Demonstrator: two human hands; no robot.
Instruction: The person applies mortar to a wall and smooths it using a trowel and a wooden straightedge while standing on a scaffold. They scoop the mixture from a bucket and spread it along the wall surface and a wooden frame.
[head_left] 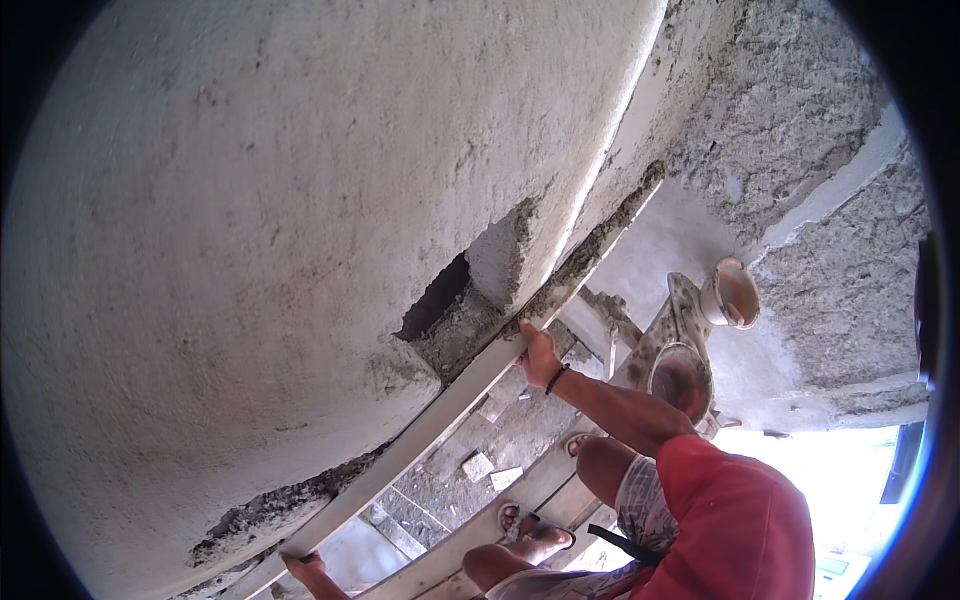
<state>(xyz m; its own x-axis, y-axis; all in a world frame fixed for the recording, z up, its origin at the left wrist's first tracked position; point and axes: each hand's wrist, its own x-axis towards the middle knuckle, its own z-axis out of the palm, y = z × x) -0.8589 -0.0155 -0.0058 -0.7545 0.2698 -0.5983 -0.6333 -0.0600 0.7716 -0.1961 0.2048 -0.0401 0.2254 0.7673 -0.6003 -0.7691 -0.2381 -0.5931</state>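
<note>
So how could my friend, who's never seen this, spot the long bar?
Find the big pale wall filling the upper left, then the dark hole in it. Just below and right of that hole, a long pale bar slants along the wall. Unlike the planks nearby, it has gray mortar along its upper part, plus the left hand and right hand gripping it.

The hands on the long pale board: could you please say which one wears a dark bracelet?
The right hand, higher in the picture, wears the bracelet; the left hand, lower down the board, shows none.
</note>
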